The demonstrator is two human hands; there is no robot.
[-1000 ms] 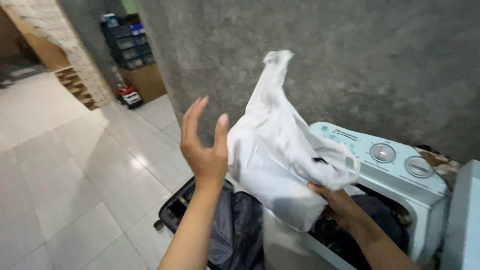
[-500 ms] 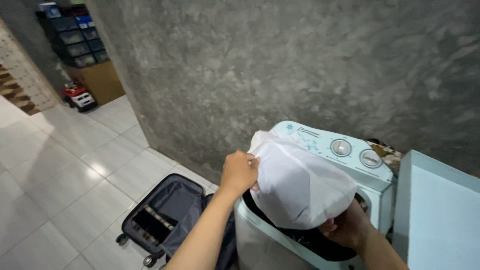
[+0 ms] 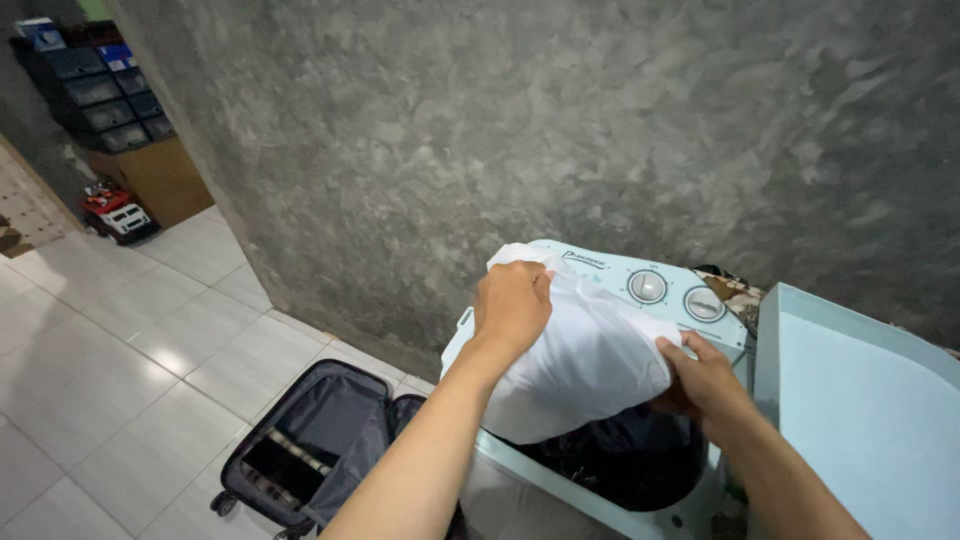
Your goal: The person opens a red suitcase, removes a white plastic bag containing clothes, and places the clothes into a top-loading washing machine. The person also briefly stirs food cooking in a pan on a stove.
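White cloth [image 3: 585,370]: bunched over open tub of pale blue washing machine [image 3: 610,268], above dark laundry [image 3: 620,460]. Left hand [image 3: 512,305]: fingers closed on cloth's upper left edge. Right hand [image 3: 705,375]: fingers curled around cloth's right side, near tub's right rim. Open dark suitcase [image 3: 310,450]: on tiled floor [image 3: 120,340], left of machine. Raised lid [image 3: 860,420]: at right.

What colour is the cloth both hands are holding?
White, plain; the cloth shows best in the head view.
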